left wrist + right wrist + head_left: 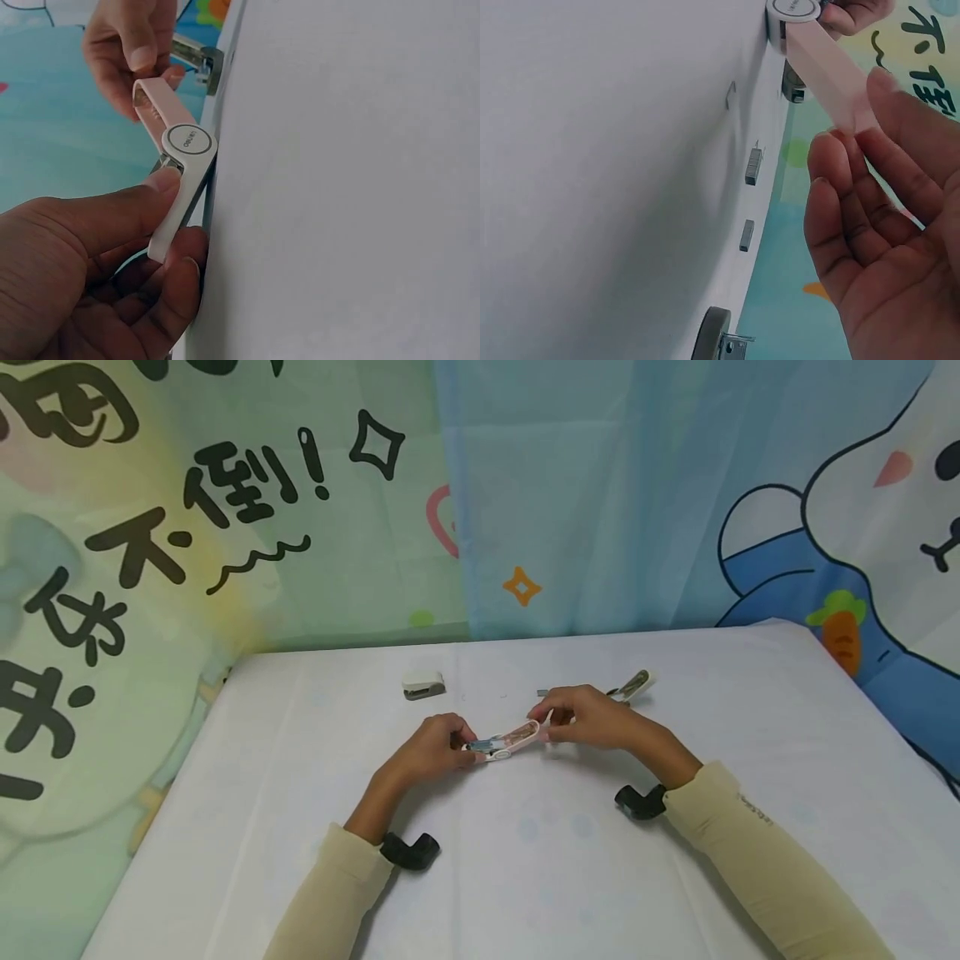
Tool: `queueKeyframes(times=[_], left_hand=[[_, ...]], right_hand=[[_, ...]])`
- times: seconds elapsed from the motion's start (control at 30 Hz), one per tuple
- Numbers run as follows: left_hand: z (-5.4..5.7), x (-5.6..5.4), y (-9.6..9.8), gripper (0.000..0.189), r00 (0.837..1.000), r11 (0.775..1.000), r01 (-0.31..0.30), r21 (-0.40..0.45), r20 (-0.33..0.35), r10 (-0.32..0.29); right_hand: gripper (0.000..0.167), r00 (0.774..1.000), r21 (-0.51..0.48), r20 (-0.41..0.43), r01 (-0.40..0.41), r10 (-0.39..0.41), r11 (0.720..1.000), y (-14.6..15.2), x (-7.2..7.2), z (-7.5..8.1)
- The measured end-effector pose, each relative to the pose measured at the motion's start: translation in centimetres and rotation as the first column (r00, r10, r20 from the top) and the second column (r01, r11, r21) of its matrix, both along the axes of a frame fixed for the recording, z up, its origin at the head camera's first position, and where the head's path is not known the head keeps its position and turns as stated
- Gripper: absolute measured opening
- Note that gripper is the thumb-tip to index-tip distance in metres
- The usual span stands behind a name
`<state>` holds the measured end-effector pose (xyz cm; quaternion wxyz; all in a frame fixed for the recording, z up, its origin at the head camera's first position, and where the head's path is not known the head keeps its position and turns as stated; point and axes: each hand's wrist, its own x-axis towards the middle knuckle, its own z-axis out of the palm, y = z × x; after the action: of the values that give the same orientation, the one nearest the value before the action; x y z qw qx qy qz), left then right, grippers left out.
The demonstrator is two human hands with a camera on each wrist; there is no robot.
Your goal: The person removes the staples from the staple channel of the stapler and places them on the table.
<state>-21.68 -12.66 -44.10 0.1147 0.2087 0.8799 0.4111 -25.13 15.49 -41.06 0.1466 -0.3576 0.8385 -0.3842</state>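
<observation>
A pink and white stapler [517, 739] is held above the white table, swung open so that its pink top arm [161, 109] extends away from the white base [187, 180]. My left hand [435, 747] pinches the base between thumb and fingers. On the other side, my right hand [588, 718] holds the far end of the pink arm with thumb and fingertips, as the right wrist view shows. Behind the right hand lies another opened stapler [633, 685], partly hidden by it.
A small white and grey stapler [423, 685] stands at the back of the table [337, 777]. Two short staple strips [754, 166] and a loose staple [730, 95] lie on the cloth. A printed curtain [555, 510] hangs behind the table.
</observation>
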Motion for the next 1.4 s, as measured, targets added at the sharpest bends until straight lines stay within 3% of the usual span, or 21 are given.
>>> queueKeyframes(times=[0.27,0.53,0.63,0.87,1.03,1.2,1.4], left_hand=[[-0.3,-0.3,1.9,0.016,0.998,0.999,0.05,-0.019,-0.038,-0.051],[0.8,-0.3,6.9,0.013,0.976,0.977,0.187,-0.108,-0.092,-0.197],[0.9,-0.6,9.0,0.011,0.968,0.964,0.211,-0.162,-0.101,-0.228],[0.9,-1.2,13.0,0.014,0.964,0.948,0.192,-0.256,-0.13,-0.231],[0.9,-1.6,14.9,0.023,0.954,0.943,0.206,-0.262,-0.161,-0.253],[0.9,-1.8,16.0,0.019,0.955,0.945,0.156,-0.286,-0.199,-0.218],[0.2,-2.1,16.4,0.017,0.967,0.949,0.092,-0.301,-0.202,-0.157]], right_hand=[[0.021,0.992,0.077,-0.126,0.002,0.008,0.997,1.4,0.5,0.8],[0.02,0.984,0.165,-0.174,0.054,-0.024,0.985,5.8,1.7,2.0],[0.022,0.977,0.171,-0.211,0.079,-0.041,0.982,7.4,2.2,2.2],[0.027,0.951,0.169,-0.285,0.169,-0.116,0.971,10.6,2.8,2.3],[0.027,0.939,0.158,-0.306,0.214,-0.158,0.964,12.2,3.0,2.2],[0.025,0.921,0.169,-0.335,0.268,-0.201,0.948,12.9,3.3,2.1],[0.028,0.936,0.215,-0.278,0.277,-0.213,0.936,13.2,3.2,2.4]])
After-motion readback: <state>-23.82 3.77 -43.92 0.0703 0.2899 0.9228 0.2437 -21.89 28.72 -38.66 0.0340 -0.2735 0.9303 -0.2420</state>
